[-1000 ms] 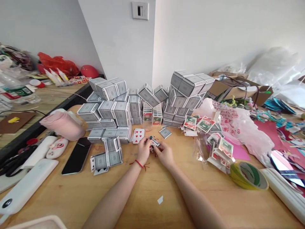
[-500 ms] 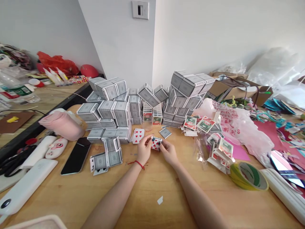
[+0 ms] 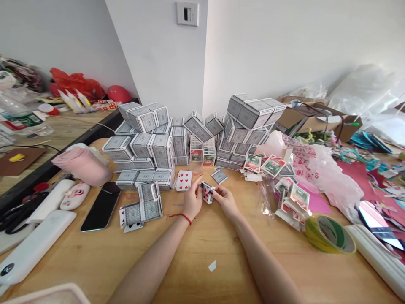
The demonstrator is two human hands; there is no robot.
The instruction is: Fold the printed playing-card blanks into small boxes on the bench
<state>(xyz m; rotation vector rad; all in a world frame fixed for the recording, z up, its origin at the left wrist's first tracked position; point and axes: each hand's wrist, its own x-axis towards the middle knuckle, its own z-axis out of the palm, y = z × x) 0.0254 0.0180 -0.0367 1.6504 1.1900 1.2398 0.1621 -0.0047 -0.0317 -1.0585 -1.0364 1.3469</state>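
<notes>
Between my two hands is a playing card (image 3: 207, 193) with red hearts on its face, tilted and partly covered by fingers; whether it is one card or more I cannot tell. My left hand (image 3: 193, 199) grips its left edge, a red string round the wrist. Thumb and fingers of my right hand (image 3: 224, 200) pinch its right side. A pile of loose cards (image 3: 184, 180), a six of hearts on top, lies just beyond my left hand. Grey-backed cards (image 3: 219, 176) lie flat beyond my right hand. Left of my hands sits a folded-card piece (image 3: 148, 202).
Stacked grey card blocks (image 3: 152, 147) stand at the back left, with more card blocks (image 3: 253, 114) at the back right. Opened card boxes (image 3: 294, 200) and a yellow tape roll (image 3: 330, 234) lie right. A black phone (image 3: 101, 207) lies left; a paper scrap (image 3: 212, 265) lies in front.
The hearts card has turned from nearly level to a steeper tilt between my hands. My right hand has shifted slightly; the surrounding things stay put.
</notes>
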